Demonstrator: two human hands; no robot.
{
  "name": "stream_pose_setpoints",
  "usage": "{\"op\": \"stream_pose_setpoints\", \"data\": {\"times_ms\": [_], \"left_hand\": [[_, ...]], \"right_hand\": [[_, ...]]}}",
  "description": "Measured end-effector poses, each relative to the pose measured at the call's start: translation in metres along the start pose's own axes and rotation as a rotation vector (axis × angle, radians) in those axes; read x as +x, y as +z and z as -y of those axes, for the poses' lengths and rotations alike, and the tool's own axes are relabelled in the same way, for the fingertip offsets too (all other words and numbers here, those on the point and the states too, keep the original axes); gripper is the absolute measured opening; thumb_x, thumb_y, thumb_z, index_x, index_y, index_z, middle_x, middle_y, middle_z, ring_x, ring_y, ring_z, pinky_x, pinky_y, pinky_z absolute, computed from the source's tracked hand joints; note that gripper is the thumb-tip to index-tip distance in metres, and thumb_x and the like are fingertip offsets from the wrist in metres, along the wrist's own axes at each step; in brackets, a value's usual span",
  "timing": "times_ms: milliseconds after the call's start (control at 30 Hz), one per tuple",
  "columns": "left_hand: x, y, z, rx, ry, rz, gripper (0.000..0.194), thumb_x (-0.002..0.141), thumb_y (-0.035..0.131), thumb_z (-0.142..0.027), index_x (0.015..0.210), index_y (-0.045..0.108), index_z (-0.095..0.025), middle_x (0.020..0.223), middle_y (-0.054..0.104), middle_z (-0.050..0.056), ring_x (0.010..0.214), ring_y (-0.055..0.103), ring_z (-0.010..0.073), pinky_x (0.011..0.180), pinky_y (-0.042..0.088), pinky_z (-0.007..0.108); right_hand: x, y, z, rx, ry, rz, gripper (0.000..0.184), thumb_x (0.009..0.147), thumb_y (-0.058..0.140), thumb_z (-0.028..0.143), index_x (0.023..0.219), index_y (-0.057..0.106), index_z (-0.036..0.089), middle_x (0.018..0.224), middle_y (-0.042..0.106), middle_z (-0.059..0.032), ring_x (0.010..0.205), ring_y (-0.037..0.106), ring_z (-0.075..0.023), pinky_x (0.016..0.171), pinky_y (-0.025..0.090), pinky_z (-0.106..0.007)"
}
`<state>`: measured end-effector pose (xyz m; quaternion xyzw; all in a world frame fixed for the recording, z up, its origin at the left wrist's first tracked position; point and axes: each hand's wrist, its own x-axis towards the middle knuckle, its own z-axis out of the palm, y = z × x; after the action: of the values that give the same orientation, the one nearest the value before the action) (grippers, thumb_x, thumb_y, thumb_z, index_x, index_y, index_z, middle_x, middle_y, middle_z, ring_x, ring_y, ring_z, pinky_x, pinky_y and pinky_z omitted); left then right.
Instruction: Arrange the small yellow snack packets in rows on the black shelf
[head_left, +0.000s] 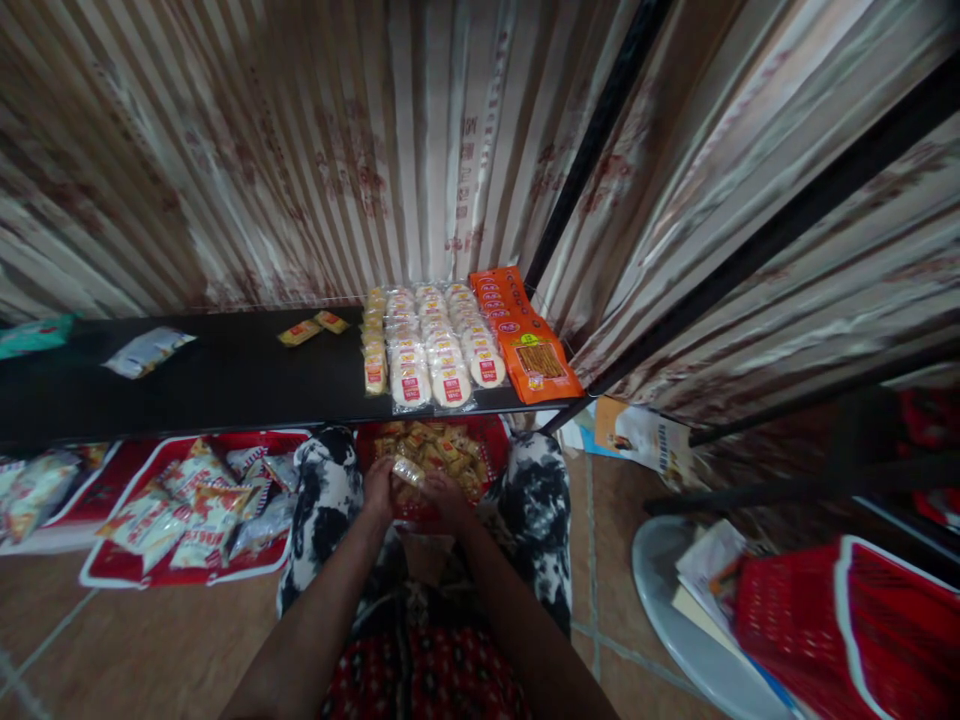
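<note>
Over a red basket (491,440) between my knees, my left hand (380,487) and my right hand (446,498) are closed on a small wrapped snack (408,471) with a shiny, pale gold wrapper. It is tilted, one end at each hand; whether it is one packet or a few together I cannot tell. Beneath it, the basket is filled with yellow-gold wrapped snacks (442,440). On the black shelf just beyond stand rows of round white crackers in clear wrappers (450,385). A column of gold packets (374,365) runs along their left side.
An orange snack bag (536,350) lies at the shelf's right end. Two gold packets (300,332) and a white packet (150,352) lie on the black shelf (240,390). A red basket of bagged snacks (206,505) is left; another red basket (802,610) is right, by dark metal bars.
</note>
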<state>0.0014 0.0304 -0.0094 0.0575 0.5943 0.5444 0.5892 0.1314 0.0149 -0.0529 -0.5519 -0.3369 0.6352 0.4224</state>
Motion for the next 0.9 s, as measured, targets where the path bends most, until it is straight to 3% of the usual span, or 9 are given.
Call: {"op": "stream_pose_setpoints", "data": {"times_ms": [233,400,600,900], "left_hand": [[-0.001,0.001,-0.004,-0.026,-0.018,-0.055,0.01,0.071,0.054,-0.012,0.078,0.056,-0.019,0.074,0.062,0.0,0.063,0.06,0.0092,0.06,0.05,0.022],[-0.007,0.004,-0.009,-0.089,-0.042,-0.08,0.012,0.072,0.054,-0.009,0.079,0.057,-0.018,0.071,0.062,-0.001,0.058,0.058,0.0078,0.055,0.047,0.019],[-0.006,0.003,-0.011,-0.164,-0.07,-0.076,0.011,0.071,0.054,-0.006,0.074,0.058,-0.017,0.066,0.061,-0.002,0.057,0.058,0.0079,0.056,0.047,0.018],[-0.001,0.0,-0.006,-0.176,-0.082,-0.094,0.012,0.071,0.052,-0.005,0.072,0.057,-0.016,0.063,0.06,-0.002,0.056,0.058,0.0088,0.057,0.048,0.021]], "right_hand": [[-0.004,0.001,0.003,0.126,0.105,0.016,0.032,0.048,0.073,0.037,0.073,0.059,0.022,0.064,0.066,0.001,0.055,0.061,-0.0163,0.062,0.05,-0.035],[-0.003,0.001,0.003,0.133,0.111,0.016,0.033,0.048,0.076,0.04,0.069,0.058,0.022,0.064,0.065,0.0002,0.058,0.061,-0.0179,0.064,0.051,-0.037],[-0.005,0.001,0.005,0.106,0.045,0.081,0.033,0.059,0.07,0.047,0.077,0.06,0.021,0.068,0.063,-0.0037,0.064,0.061,-0.0198,0.061,0.05,-0.035],[-0.005,0.002,0.006,0.261,0.1,-0.002,0.033,0.053,0.072,0.039,0.075,0.056,0.021,0.065,0.059,-0.0003,0.054,0.054,-0.0141,0.056,0.046,-0.029]]}}
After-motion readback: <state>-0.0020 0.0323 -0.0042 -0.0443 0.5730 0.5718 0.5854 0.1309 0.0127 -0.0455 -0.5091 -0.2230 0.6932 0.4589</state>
